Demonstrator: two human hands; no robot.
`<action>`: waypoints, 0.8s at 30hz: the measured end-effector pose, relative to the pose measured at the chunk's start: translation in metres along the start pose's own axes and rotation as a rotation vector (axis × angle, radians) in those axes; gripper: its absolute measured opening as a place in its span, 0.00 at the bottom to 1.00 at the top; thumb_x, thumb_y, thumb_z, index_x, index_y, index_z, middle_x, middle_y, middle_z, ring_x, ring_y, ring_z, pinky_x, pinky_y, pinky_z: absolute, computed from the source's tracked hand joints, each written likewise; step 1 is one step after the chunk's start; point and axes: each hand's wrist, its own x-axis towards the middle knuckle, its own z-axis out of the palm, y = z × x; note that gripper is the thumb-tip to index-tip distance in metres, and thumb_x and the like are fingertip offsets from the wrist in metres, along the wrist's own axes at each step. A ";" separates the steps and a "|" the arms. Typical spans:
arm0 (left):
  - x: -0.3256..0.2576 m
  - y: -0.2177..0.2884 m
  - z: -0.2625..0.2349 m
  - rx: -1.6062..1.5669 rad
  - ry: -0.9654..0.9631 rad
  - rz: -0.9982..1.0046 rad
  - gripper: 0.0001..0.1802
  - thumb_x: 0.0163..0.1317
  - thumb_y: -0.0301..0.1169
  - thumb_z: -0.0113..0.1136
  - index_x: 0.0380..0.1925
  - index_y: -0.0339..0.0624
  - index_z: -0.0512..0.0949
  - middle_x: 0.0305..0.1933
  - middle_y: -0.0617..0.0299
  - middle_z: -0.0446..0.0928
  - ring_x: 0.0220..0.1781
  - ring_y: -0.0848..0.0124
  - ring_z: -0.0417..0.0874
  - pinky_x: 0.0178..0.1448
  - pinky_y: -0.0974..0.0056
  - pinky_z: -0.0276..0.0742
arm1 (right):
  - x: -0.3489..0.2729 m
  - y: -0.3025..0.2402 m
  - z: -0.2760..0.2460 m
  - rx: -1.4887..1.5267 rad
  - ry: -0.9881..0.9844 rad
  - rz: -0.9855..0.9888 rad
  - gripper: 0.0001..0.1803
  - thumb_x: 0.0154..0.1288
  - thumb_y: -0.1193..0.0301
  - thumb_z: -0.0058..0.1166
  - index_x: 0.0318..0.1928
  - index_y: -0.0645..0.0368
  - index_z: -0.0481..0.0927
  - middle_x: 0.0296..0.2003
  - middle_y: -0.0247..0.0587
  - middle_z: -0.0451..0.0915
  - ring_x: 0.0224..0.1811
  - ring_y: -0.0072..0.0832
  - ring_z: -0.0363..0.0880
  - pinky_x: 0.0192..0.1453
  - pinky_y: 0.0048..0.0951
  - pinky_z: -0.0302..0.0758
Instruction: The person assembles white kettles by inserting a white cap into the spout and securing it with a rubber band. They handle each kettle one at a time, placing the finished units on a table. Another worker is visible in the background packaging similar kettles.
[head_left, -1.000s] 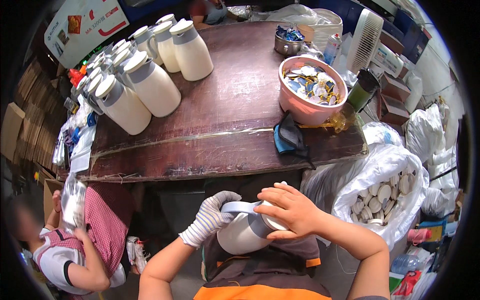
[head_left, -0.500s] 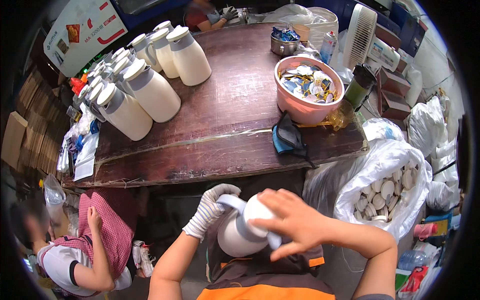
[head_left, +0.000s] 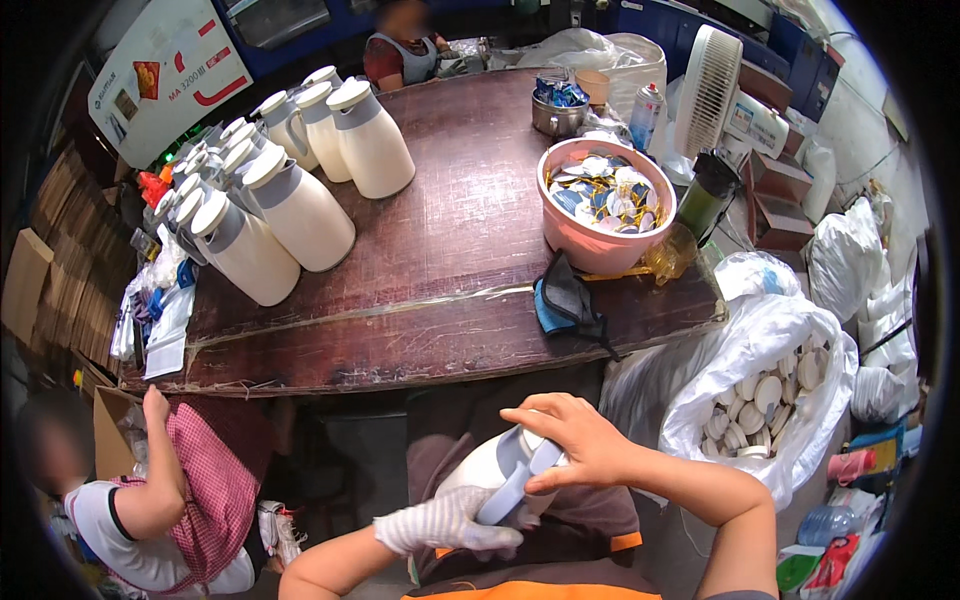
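Observation:
A white vacuum jug (head_left: 474,463) with a grey collar and handle lies tilted over my lap, its top end pointing right. My left hand (head_left: 450,522), in a striped pale glove, holds the body beside the lower end of the handle; some of its fingertips are hidden. Bare, my right hand (head_left: 585,442) is closed over the jug's lid end, fingers across the far side and thumb by the top of the handle. The lid itself is mostly covered by this hand. Several similar white jugs (head_left: 372,150) stand at the table's far left.
Before me is a dark red wooden table (head_left: 440,230). On its right stand a pink bucket (head_left: 608,245) of discs and a dark face mask (head_left: 570,305). A plastic bag (head_left: 690,400) of white lids is at my right. People sit at left (head_left: 210,480) and far side (head_left: 400,55).
The jug has turned from nearly upright to tilted, its handle now facing me. My left hand moved from the handle down to the body; my right hand closed on the lid end.

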 end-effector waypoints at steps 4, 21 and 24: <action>0.020 -0.024 -0.001 0.037 0.192 0.122 0.15 0.61 0.37 0.65 0.46 0.44 0.78 0.29 0.68 0.78 0.27 0.80 0.77 0.27 0.74 0.71 | 0.010 0.000 -0.014 0.110 -0.087 0.082 0.48 0.52 0.40 0.61 0.68 0.53 0.65 0.62 0.55 0.64 0.67 0.49 0.59 0.69 0.45 0.57; 0.041 -0.010 -0.005 -0.537 0.620 0.375 0.11 0.65 0.34 0.60 0.42 0.39 0.79 0.21 0.66 0.75 0.18 0.78 0.72 0.22 0.73 0.68 | 0.102 0.148 -0.207 -0.730 0.340 0.117 0.04 0.54 0.69 0.61 0.29 0.53 0.85 0.42 0.39 0.79 0.47 0.39 0.79 0.52 0.37 0.75; 0.042 -0.002 -0.009 -0.568 0.661 0.386 0.11 0.64 0.33 0.61 0.42 0.39 0.78 0.20 0.66 0.74 0.18 0.78 0.73 0.22 0.72 0.69 | 0.095 0.141 -0.213 -0.484 0.458 0.278 0.10 0.55 0.69 0.61 0.39 0.54 0.83 0.47 0.42 0.78 0.51 0.42 0.77 0.56 0.38 0.73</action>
